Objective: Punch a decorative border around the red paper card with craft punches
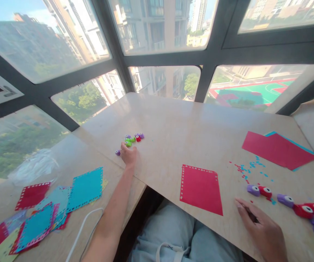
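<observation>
Green rounded plastic piece [128, 144] beside the left hand [128, 154]

A careless sweep of the left fingers could, it seemed, have scattered the small purple, green and red plastic pieces [138, 138] clustered there. Whether that hand gripped anything could not be told. Nearer the front edge of the pale wooden table [167, 145], a flat red paper sheet [200, 191], holed along its far and left edges, lay close enough that a brushing forearm might have slid it off. The right hand [264, 227] hung loosely curled near that edge, its contents, if any, hidden; a drag outward might have spread the red and blue paper bits [252, 164]. Bright and smooth, with an eye-like white disc, the green piece sat between the table's far corner and its front edge, partly masked by fingers.
</observation>
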Action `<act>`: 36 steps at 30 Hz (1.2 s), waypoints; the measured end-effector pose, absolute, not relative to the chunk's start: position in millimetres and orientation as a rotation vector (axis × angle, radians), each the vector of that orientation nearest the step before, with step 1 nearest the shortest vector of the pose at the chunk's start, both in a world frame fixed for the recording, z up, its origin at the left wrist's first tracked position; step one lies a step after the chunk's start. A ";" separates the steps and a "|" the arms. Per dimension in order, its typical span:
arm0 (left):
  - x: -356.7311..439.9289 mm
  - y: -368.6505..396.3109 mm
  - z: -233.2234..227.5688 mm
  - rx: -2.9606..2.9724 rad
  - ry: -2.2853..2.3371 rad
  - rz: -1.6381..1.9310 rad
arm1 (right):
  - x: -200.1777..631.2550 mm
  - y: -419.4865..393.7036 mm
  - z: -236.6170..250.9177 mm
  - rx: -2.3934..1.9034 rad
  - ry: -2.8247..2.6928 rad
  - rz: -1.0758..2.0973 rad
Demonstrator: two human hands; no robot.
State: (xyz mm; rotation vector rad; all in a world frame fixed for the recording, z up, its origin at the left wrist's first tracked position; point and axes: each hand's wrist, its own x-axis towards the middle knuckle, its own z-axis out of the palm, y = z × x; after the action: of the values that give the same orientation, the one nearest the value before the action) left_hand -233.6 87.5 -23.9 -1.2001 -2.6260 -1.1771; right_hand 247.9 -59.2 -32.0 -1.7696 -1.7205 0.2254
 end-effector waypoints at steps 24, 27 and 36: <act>-224.8 92.3 -21.1 -1.298 -2.598 -1.156 | 243.1 -58.5 -30.4 -1.863 -1.669 0.272; -220.6 89.3 -19.8 -1.382 -2.533 -1.211 | 242.6 -58.7 -31.3 -1.856 -1.662 0.280; -159.3 56.2 -29.6 -1.816 -2.163 -1.564 | 241.4 -59.1 -33.5 -1.759 -1.640 0.283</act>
State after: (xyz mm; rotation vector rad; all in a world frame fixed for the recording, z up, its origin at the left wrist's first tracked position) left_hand -159.3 56.2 -29.6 -1.8162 -2.1627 -1.5645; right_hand 241.4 -59.1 -33.5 -1.7586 -1.6397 0.2826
